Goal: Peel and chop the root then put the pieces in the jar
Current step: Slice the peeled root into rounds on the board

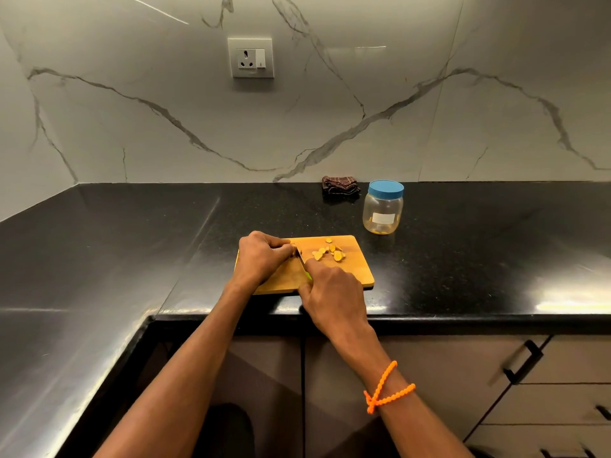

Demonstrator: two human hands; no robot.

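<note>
A stub of yellow root point(293, 248), mostly hidden, sits pinned under the curled fingers of the left hand point(261, 256) at the far left of a rectangular wooden chopping board point(358, 276). The right hand point(330, 289) grips a green-handled knife point(301, 259), blade beside the root. Irregular yellow cut slices point(329, 252) lie scattered on the board. Behind stands a clear plastic jar point(383, 213) with its blue lid on, near a folded brown cloth point(340, 185), on a glossy black stone counter point(132, 242) below a veined marble wall point(429, 110).
</note>
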